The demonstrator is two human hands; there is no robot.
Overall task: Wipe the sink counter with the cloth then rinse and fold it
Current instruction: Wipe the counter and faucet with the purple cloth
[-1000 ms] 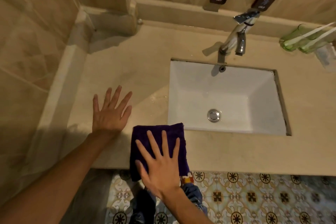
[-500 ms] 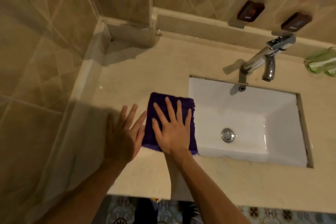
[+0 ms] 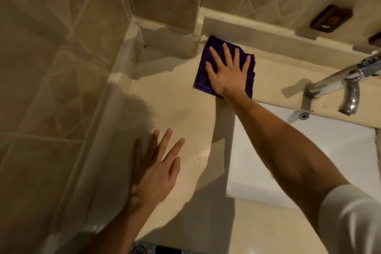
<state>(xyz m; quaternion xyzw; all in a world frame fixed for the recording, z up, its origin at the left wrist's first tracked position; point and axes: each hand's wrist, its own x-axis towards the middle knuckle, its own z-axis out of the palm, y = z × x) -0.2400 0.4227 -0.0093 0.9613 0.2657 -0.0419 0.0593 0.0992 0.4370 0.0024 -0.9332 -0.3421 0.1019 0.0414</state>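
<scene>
A folded purple cloth point(image 3: 204, 64) lies flat on the beige sink counter point(image 3: 181, 113), far back against the low ledge. My right hand point(image 3: 228, 72) presses on it with the palm down and fingers spread, covering most of it. My left hand point(image 3: 156, 169) rests flat on the counter near the front left, fingers apart, holding nothing. The white sink basin point(image 3: 309, 150) is to the right, partly hidden by my right forearm.
A chrome faucet point(image 3: 342, 84) juts over the basin at the right. A dark hot-water button point(image 3: 332, 18) sits on the back wall. Tiled walls close off the left side and back corner. A wet patch point(image 3: 203, 150) shines on the counter by the basin's left edge.
My right hand has slid the cloth from the counter's front edge to the back ledge. My left hand stayed flat at the front left. The view shifted left and closer.
</scene>
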